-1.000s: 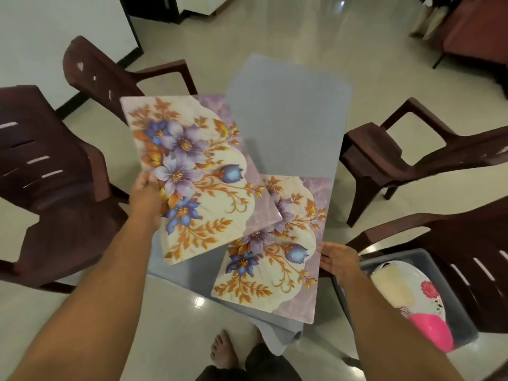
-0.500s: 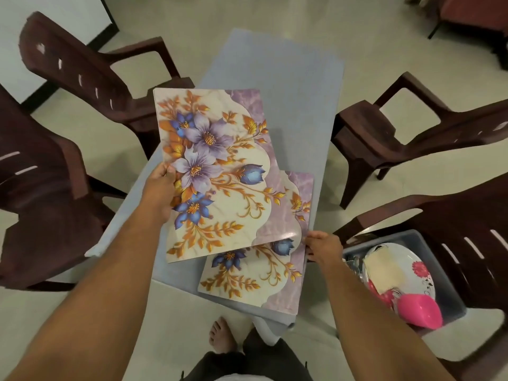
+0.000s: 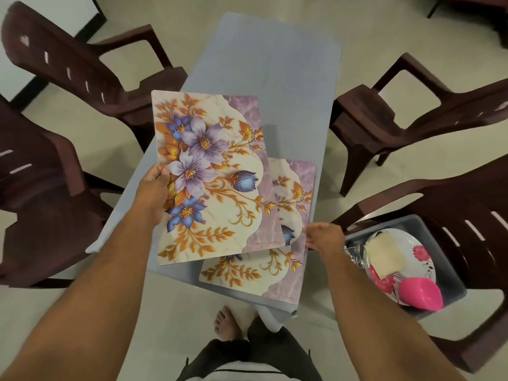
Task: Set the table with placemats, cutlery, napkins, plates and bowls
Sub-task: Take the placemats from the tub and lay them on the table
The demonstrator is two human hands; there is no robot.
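Note:
My left hand point(image 3: 152, 188) grips the left edge of a floral placemat point(image 3: 217, 171) and holds it above the grey-blue table point(image 3: 264, 59). A second floral placemat point(image 3: 286, 273) lies flat on the table's near right corner, partly hidden under the raised one. My right hand point(image 3: 323, 237) pinches that lower mat's right edge. On the chair to my right a grey tub point(image 3: 450, 279) holds a flowered plate point(image 3: 420, 257), a folded cream napkin point(image 3: 384, 255) and a pink bowl point(image 3: 420, 296). Some clear items at the tub's left end are too blurred to tell.
Dark brown plastic chairs surround the table: two on the left point(image 3: 90, 67) point(image 3: 35, 188), one at the far right point(image 3: 398, 119), one near right point(image 3: 472, 215) under the tub. My bare foot point(image 3: 226, 323) stands on the pale tiled floor below the table's near edge.
The raised placemat has swung rightward and now covers more of the lower mat. My right hand stays at the lower mat's right edge. The view has tilted down toward the table.

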